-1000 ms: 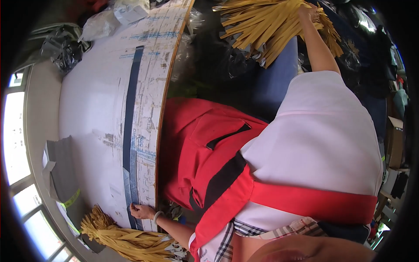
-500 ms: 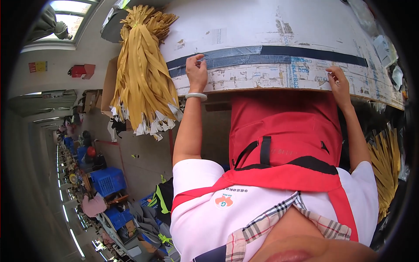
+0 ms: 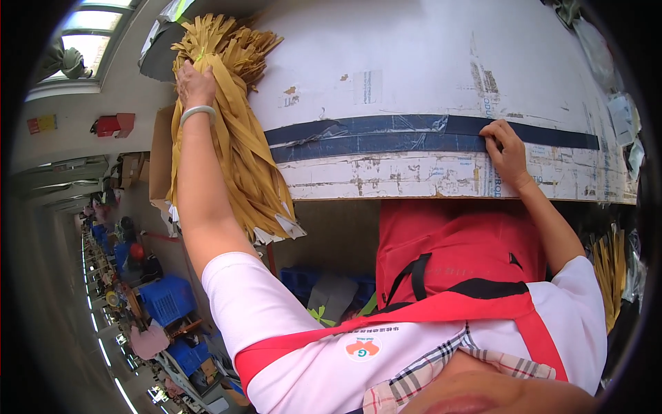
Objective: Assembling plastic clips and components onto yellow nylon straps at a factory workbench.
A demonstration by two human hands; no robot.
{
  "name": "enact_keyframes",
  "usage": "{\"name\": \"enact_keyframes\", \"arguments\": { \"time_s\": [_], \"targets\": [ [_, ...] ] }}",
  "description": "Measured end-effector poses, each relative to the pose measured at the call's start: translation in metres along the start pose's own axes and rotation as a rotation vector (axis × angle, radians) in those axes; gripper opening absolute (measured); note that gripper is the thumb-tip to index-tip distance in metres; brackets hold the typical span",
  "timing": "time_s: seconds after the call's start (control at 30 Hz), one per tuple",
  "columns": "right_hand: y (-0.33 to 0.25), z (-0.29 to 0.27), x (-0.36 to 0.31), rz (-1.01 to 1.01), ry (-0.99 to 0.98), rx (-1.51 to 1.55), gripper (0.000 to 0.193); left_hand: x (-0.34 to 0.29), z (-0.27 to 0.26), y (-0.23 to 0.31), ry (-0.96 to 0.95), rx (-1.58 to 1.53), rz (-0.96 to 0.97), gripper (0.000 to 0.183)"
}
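Note:
A thick bundle of mustard-yellow fabric strips (image 3: 234, 131) hangs over the table's left end, gathered near its top by a light green tie, with white lower ends. My left hand (image 3: 197, 86) reaches out to it, fingers closed on the strips just below the tie; part of the grip is hidden by the hand itself. On the worktable (image 3: 414, 62), my right hand (image 3: 509, 153) rests at a dark blue strip (image 3: 538, 131) fixed along the near side. Its fingers are curled toward the thumb, and whatever may be between them is hidden.
A cardboard box (image 3: 161, 155) stands behind the bundle at left. Clear plastic bags (image 3: 624, 117) hang at the table's right end, above more yellow strips (image 3: 608, 272). Blue crates (image 3: 167, 298) and a seated person in pink (image 3: 149, 339) are farther off at left.
My left hand has moved left and away from me, from the table's near edge onto the yellow bundle. My right hand has shifted left onto the dark strip. The view has tilted slightly.

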State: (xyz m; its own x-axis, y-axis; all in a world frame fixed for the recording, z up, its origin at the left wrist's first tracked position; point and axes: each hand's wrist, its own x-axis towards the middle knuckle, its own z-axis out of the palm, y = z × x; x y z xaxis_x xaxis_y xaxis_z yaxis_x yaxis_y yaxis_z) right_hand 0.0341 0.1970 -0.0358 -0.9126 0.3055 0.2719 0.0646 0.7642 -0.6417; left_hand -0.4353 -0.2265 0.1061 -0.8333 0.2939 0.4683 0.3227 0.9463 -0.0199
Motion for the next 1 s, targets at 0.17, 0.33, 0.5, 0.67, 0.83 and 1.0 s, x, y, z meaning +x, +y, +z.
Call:
{"name": "enact_keyframes", "arguments": {
  "time_s": [0.17, 0.33, 0.5, 0.67, 0.83, 1.0],
  "targets": [
    [-0.001, -0.001, 0.000, 0.086, -0.007, 0.035, 0.013, 0.062, 0.045, -0.008, -0.342, -0.019, -0.488, 0.095],
    [-0.004, 0.001, 0.004, 0.089, -0.012, 0.085, 0.013, 0.068, 0.060, -0.035, -0.348, -0.300, -0.637, 0.081],
    [-0.004, 0.001, 0.005, 0.048, -0.007, 0.070, 0.011, 0.017, 0.002, -0.008, -0.288, -1.391, -0.716, 0.041],
    [0.000, 0.001, 0.009, 0.093, -0.054, 0.045, 0.013, -0.086, -0.083, 0.062, -0.231, -1.653, -0.540, 0.036],
    [-0.110, -0.002, 0.055, 0.128, -0.580, 0.773, 0.066, -0.191, -0.157, 0.138, -0.192, -1.615, -0.326, 0.036],
    [-0.198, 0.001, 0.070, -0.213, -0.472, 1.095, 0.077, -0.241, -0.195, 0.204, -0.200, -1.599, -0.081, 0.038]
  ]
}}
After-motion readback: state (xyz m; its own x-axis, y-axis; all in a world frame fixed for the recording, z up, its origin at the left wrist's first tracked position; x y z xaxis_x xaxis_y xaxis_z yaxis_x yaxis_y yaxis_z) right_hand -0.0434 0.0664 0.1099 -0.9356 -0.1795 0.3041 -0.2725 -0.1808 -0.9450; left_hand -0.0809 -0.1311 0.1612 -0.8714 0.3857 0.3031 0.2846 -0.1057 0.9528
